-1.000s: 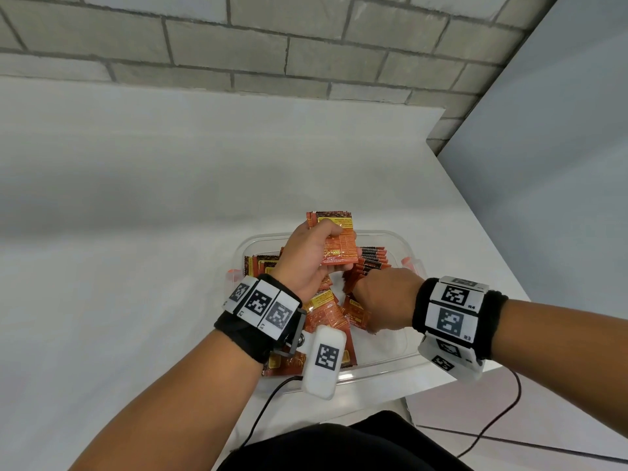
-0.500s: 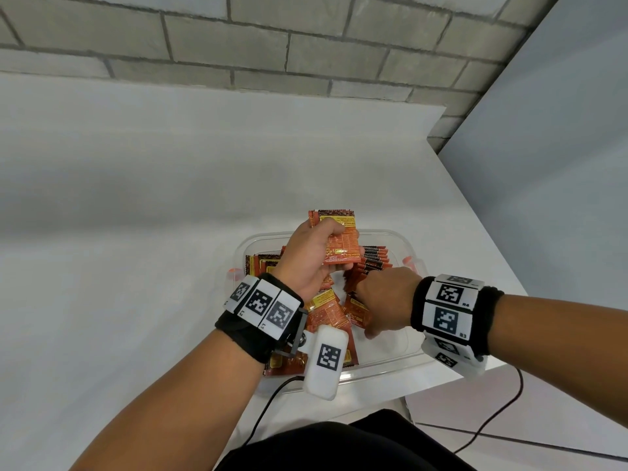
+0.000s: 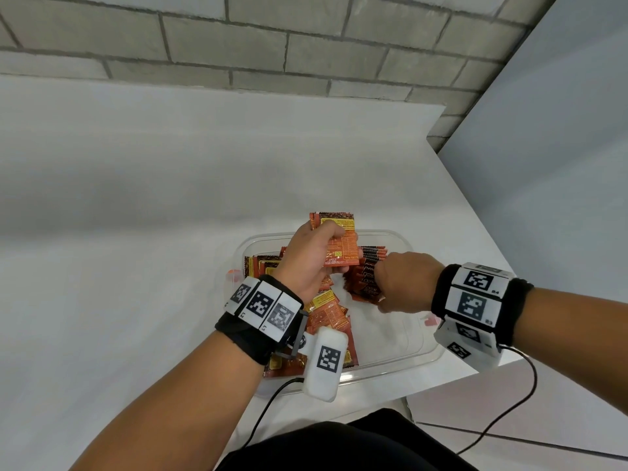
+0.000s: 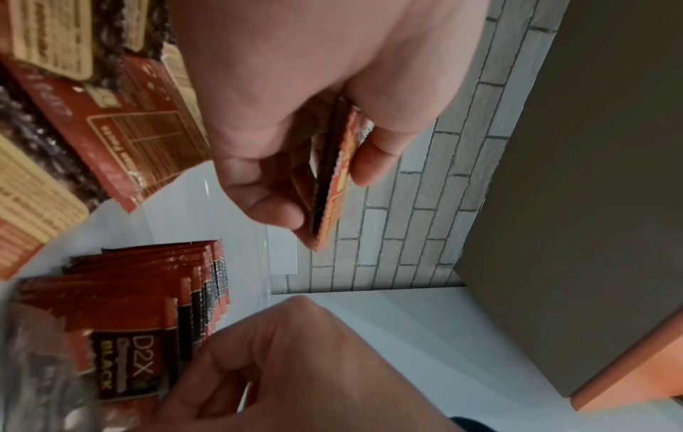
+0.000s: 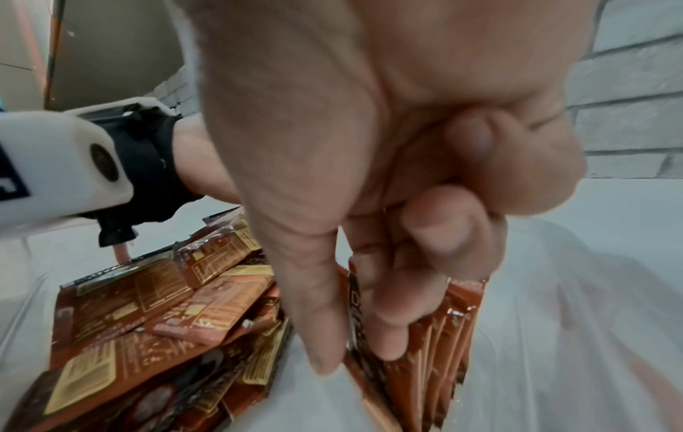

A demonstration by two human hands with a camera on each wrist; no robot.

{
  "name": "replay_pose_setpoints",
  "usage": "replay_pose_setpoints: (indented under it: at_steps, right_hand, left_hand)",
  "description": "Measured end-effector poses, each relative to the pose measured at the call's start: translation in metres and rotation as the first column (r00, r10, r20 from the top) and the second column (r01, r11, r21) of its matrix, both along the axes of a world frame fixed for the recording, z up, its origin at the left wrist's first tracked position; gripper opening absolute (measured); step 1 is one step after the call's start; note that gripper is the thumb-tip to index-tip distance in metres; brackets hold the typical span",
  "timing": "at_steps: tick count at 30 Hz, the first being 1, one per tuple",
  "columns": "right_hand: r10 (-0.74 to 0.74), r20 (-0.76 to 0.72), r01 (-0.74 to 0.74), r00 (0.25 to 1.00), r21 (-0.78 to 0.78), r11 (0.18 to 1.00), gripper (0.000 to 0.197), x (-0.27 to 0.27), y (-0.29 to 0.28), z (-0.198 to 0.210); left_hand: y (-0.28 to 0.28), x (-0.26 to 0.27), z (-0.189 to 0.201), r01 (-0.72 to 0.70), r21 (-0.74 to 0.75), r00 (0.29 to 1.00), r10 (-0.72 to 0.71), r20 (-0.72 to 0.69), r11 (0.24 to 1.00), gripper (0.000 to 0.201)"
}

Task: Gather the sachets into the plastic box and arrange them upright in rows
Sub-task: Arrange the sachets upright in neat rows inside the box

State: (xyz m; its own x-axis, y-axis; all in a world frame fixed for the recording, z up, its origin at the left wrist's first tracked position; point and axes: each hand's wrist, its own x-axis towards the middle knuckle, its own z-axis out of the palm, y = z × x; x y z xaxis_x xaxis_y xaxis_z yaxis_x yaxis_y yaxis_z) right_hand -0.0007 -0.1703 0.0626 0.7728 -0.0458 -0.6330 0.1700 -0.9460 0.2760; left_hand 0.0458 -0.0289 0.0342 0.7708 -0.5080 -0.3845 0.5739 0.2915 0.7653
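Observation:
A clear plastic box (image 3: 424, 355) sits at the table's near right corner. My left hand (image 3: 316, 256) holds a small stack of orange sachets (image 3: 339, 243) above the box, pinched between thumb and fingers (image 4: 273, 210). My right hand (image 3: 404, 283) reaches into the box, its thumb and fingers (image 5: 384, 321) round the upright row of sachets (image 3: 372, 260) at the right side. Loose sachets (image 3: 328, 314) lie flat in a heap on the box's left side (image 5: 155, 315). In the left wrist view the upright row (image 4: 155, 292) shows "D2X BLACK" fronts.
The white table (image 3: 136, 232) stretches left and back to a grey brick wall (image 3: 272, 45). The table edge (image 3: 475, 212) runs along the right, with a grey panel beyond. Cables (image 3: 509, 413) hang from both wrist cameras near the box's front rim.
My left hand has lifted its stack slightly and shifted a little right. My right hand has crept forward along the upright row.

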Motion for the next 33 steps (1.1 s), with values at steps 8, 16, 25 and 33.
replay_pose_setpoints:
  at_steps: [8, 16, 25, 33]
  right_hand:
    - [0.003, 0.109, -0.003, 0.994, 0.008, 1.000, 0.017, 0.005, -0.007, 0.001]
    - [0.045, 0.114, -0.047, 0.992, 0.009, 0.999, 0.012, 0.007, -0.011, -0.002]
    - [-0.119, 0.204, 0.070, 0.972, 0.235, 0.970, 0.020, 0.009, -0.018, 0.023]
    - [-0.557, 0.198, 0.162, 0.807, 0.832, 0.530, 0.036, 0.018, -0.024, 0.037]
  left_hand:
    - [-0.001, -0.001, 0.000, -0.003, 0.027, 1.000, 0.003, 0.010, 1.000, 0.028]
    - [-0.001, -0.001, -0.001, -0.012, 0.027, 1.000, 0.011, 0.013, 1.000, 0.025]
    - [-0.002, 0.000, -0.003, -0.009, 0.018, 1.000, 0.009, 0.025, 1.000, 0.015]
    - [0.000, -0.003, -0.002, 0.116, 0.039, 0.982, -0.121, 0.144, 0.992, 0.010]
